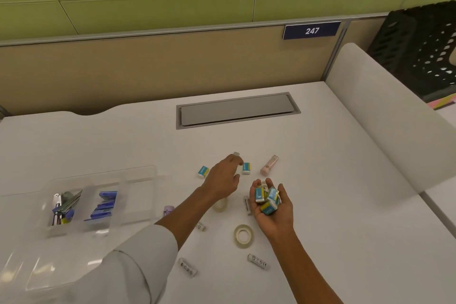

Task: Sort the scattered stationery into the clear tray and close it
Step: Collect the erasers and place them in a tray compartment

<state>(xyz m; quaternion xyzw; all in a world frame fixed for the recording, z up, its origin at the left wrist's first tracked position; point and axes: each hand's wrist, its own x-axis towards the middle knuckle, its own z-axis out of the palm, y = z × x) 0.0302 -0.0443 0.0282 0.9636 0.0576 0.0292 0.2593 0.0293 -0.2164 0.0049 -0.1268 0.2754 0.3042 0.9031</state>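
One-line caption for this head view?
Right hand cups collected erasers while left hand reaches toward two more erasers beside the clear tray.

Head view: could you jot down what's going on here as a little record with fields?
setting: white desk
left hand: open, reaching over two loose erasers
right hand: palm up, holds a bunch of erasers
tray: clear, lid open, on the left; holds staplers and blue boxes
still loose: tape rolls, pink tube, small clear tubes
done: no
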